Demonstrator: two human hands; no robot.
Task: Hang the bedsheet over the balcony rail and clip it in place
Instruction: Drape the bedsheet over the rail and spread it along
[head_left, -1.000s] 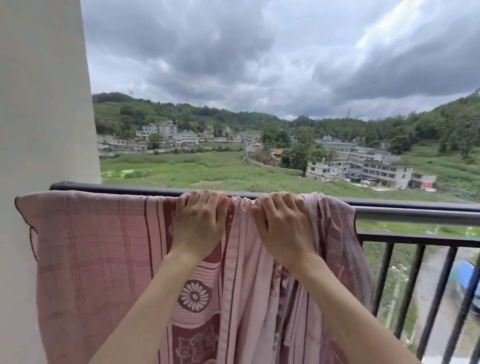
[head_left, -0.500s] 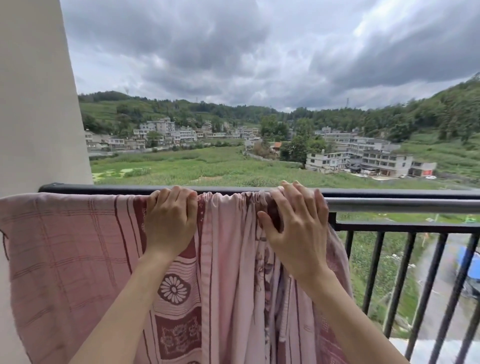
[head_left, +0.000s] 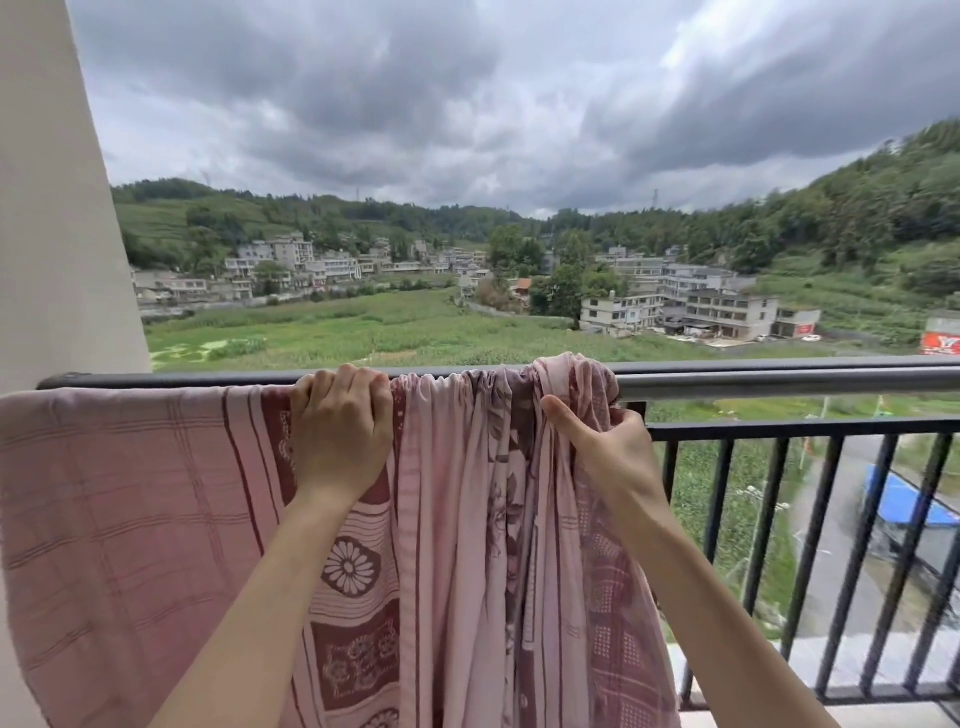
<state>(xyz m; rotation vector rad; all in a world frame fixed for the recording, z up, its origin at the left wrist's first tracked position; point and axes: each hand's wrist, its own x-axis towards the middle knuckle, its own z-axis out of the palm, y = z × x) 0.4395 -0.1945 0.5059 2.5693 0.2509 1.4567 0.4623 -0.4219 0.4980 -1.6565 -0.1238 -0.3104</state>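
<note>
We saw the pink bedsheet (head_left: 130, 509) draped over the balcony rail (head_left: 779, 376) at lower left. The left hand (head_left: 340, 431) curled over its top edge; the right hand (head_left: 605, 447) gripped the bunched part at centre.

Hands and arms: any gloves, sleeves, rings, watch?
None visible. Left hand and right hand are bare, no gloves or rings seen. Both forearms are uncovered down to the frame's bottom edge, with no sleeve, watch or band in view.

bedsheet (head_left: 130, 509) draped over balcony rail (head_left: 779, 379), wall (head_left: 47, 208) at left
</note>
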